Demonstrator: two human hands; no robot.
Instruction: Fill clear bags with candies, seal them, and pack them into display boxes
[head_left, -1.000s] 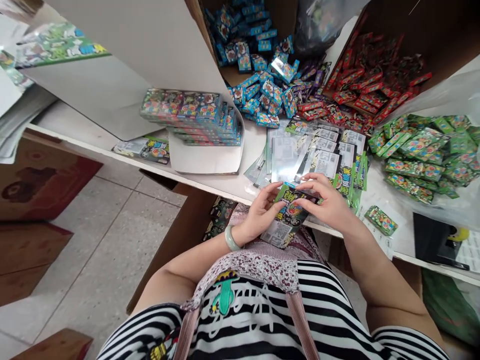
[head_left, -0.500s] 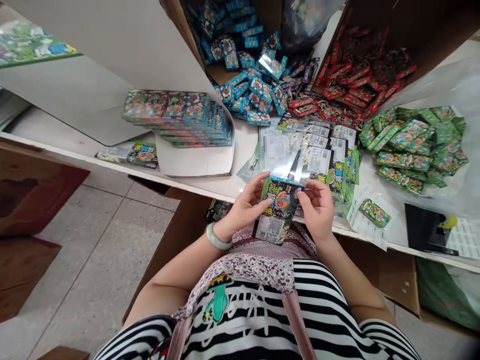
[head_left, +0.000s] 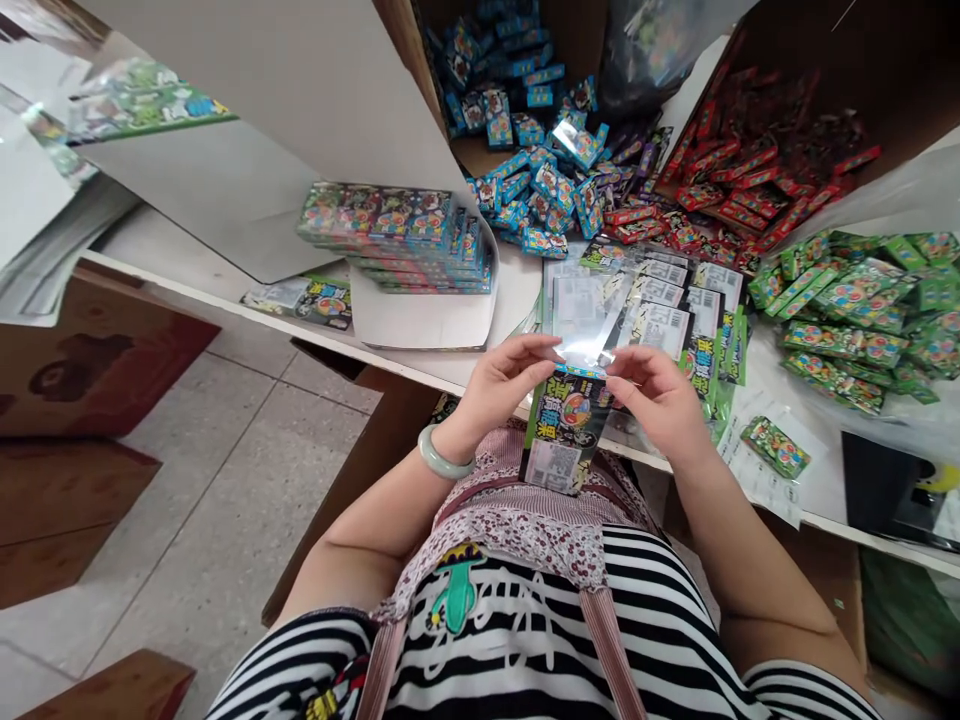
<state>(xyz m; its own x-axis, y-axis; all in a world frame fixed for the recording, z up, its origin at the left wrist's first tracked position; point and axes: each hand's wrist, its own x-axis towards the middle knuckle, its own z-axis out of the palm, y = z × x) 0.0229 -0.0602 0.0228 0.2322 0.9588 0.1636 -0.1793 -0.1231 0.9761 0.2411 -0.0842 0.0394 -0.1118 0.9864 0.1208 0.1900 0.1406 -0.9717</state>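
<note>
A flat black-and-green printed plastic packet [head_left: 574,425] with a clear top flap hangs just in front of the table edge. My left hand [head_left: 514,385] pinches its top left corner between thumb and fingers. At the top right corner, my right hand [head_left: 660,400] pinches the packet the same way. A blue strip runs along the top edge between the two hands. Similar flat packets [head_left: 660,320] lie overlapping on the table just beyond my hands.
Stacked small boxes [head_left: 397,230] stand on a white board at the left. Farther back are heaps of blue boxes [head_left: 540,190] and red boxes [head_left: 742,180]. Green boxes [head_left: 862,300] lie in a clear bag at the right. A single green box [head_left: 776,447] rests on paper near the edge.
My fingers have moved from the packet's sides and front up to its top corners by the clear flap. The whole view has shifted, so the table things appear farther right.
</note>
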